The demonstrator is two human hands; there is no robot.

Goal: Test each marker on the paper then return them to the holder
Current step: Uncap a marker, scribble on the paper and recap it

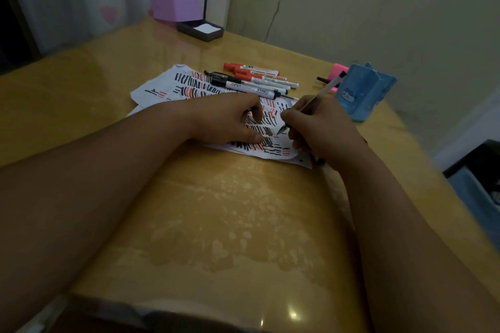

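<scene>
At the middle of the table (216,211), the right hand (322,130) pinches a slim pen (328,88) between thumb and curled fingers, its dark tip slanted down to the paper (147,94) and its pale barrel pointing back toward the blue holder (362,92). The left hand (230,119) lies knuckles-up on the sheet, fingers bent down and thumb stretched along it, pressing it flat without gripping. The paper is crowded with short black and red strokes; just beyond it lie capped red and black markers (259,81) side by side.
</scene>
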